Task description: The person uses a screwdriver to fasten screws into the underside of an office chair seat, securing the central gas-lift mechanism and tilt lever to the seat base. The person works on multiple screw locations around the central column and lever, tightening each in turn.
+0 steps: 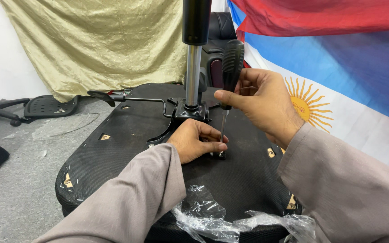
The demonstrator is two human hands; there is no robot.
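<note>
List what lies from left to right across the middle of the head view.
Black chair base on the floor → lever handle → left hand → gas cylinder → screwdriver → right hand → sun emblem on the flag.
</note>
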